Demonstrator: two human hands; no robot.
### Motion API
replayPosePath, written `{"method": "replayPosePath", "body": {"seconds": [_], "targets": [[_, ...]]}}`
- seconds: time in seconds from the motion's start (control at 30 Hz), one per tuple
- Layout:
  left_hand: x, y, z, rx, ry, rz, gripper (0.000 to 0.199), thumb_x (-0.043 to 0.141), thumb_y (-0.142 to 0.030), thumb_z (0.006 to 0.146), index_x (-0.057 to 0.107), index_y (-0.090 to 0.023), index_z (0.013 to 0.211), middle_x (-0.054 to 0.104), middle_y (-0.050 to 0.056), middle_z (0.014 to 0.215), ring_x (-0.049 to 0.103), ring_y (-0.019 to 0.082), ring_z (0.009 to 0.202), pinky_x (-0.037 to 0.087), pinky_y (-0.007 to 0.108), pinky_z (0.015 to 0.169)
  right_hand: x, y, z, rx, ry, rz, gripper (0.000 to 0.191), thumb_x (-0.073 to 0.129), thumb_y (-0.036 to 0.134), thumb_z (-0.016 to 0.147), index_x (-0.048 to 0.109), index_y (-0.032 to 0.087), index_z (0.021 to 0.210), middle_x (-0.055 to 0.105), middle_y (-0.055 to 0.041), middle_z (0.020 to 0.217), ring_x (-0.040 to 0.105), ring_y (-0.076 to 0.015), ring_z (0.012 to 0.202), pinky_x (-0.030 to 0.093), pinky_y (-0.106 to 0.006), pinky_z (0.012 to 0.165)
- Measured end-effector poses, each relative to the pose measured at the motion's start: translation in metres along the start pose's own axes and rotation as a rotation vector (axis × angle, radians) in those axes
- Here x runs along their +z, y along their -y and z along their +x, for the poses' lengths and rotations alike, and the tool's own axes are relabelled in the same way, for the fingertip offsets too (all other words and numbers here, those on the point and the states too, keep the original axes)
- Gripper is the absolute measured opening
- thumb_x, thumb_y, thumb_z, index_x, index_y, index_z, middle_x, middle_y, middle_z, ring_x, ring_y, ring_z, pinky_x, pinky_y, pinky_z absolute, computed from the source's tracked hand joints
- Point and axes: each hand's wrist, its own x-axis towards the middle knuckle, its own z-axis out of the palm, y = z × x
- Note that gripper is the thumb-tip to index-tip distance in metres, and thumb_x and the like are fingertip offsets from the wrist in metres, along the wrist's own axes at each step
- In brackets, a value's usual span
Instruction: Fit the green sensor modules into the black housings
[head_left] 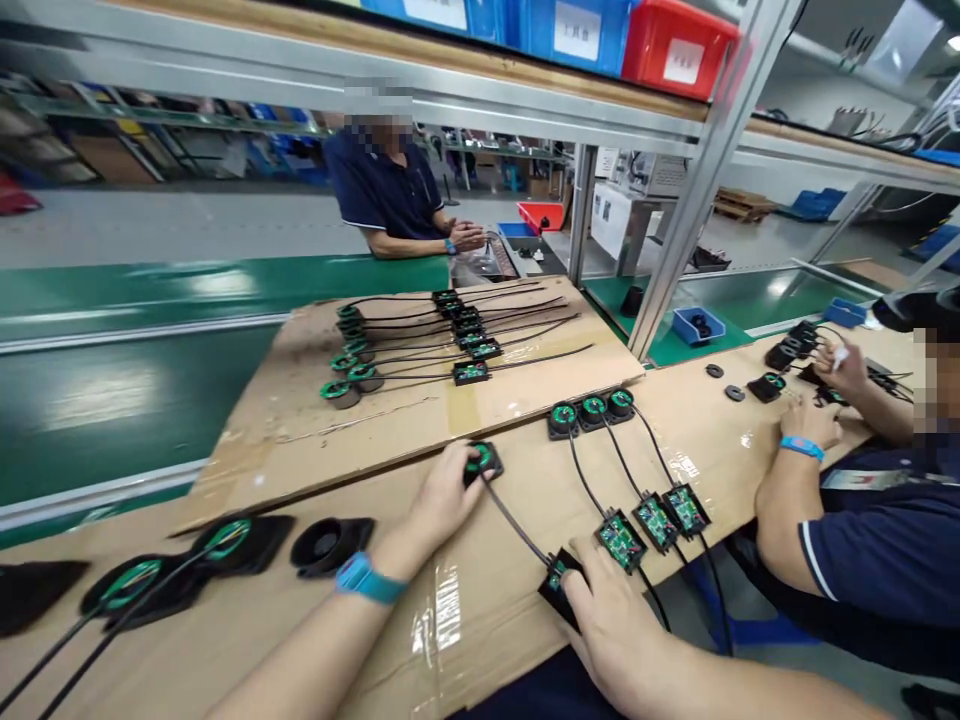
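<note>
My left hand (444,495) has its fingers closed around a black square-flanged housing (493,461) with a round green circuit board inside. A black cable (517,520) runs from it to a small open black box (559,600) with a green circuit board. My right hand (611,615) grips that box near the table's front edge, its fingers covering part of it. Just right of it lie several similar boxes (621,541), cabled to round-board housings (592,410) set in a row behind them.
A raised cardboard sheet (405,430) bears several cabled assemblies (470,373). More housings (330,545) lie at left. A co-worker (862,520) handles parts at right; another person (390,190) stands across the green conveyor (187,400). A metal post (705,190) and shelf with bins rise ahead.
</note>
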Motion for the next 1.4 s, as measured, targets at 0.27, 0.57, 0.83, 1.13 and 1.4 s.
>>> {"method": "replayPosePath", "body": {"seconds": [0.27,0.57,0.83,1.13,1.4], "targets": [[0.030,-0.014,0.057,0.132,0.182,-0.067,0.039,0.054,-0.035,0.095,0.047,-0.018,0.130,0.058,0.014,0.125,0.058,0.029,0.118,0.051,0.048,0.103,0.030,-0.023,-0.006,0.061,-0.143,0.241,0.064,0.077,0.063,0.073,0.060,0.018,0.115,0.023,-0.0210,0.163,0.021,-0.0456,0.148,0.018,-0.072,0.116],[0.060,-0.045,0.082,0.130,0.280,0.119,0.064,0.047,-0.024,0.096,0.027,-0.022,0.157,0.051,0.018,0.124,0.055,0.036,0.118,0.054,0.054,0.096,0.030,-0.042,-0.010,0.222,-0.236,0.244,0.044,0.062,0.032,0.086,0.051,0.018,0.126,0.035,-0.0165,0.158,0.020,-0.0378,0.151,0.018,-0.069,0.118],[0.076,-0.067,0.101,0.117,0.326,0.141,0.062,0.050,-0.019,0.095,0.034,-0.024,0.155,0.050,0.012,0.108,0.058,0.031,0.107,0.056,0.048,0.090,0.025,-0.042,-0.004,0.249,-0.252,0.292,0.033,0.062,0.027,0.087,0.056,0.020,0.119,0.052,-0.0119,0.146,0.033,-0.0379,0.143,0.026,-0.065,0.115],[0.109,-0.087,0.126,0.101,0.307,0.003,0.060,0.056,-0.017,0.093,0.041,-0.025,0.150,0.049,0.015,0.124,0.054,0.033,0.121,0.052,0.052,0.100,0.007,-0.067,-0.006,0.211,-0.253,0.262,0.054,0.072,0.050,0.083,0.056,0.020,0.124,0.038,-0.0195,0.154,0.033,-0.0392,0.143,0.029,-0.064,0.114],[0.057,-0.127,0.033,0.101,0.144,-0.097,0.065,0.052,-0.035,0.097,0.029,-0.022,0.156,0.028,0.019,0.159,0.033,0.040,0.146,0.039,0.063,0.115,0.028,-0.146,-0.071,0.610,-0.508,0.206,0.037,0.049,0.028,0.097,0.055,0.019,0.133,0.059,-0.0148,0.129,0.057,-0.0273,0.120,0.051,-0.049,0.100]]}}
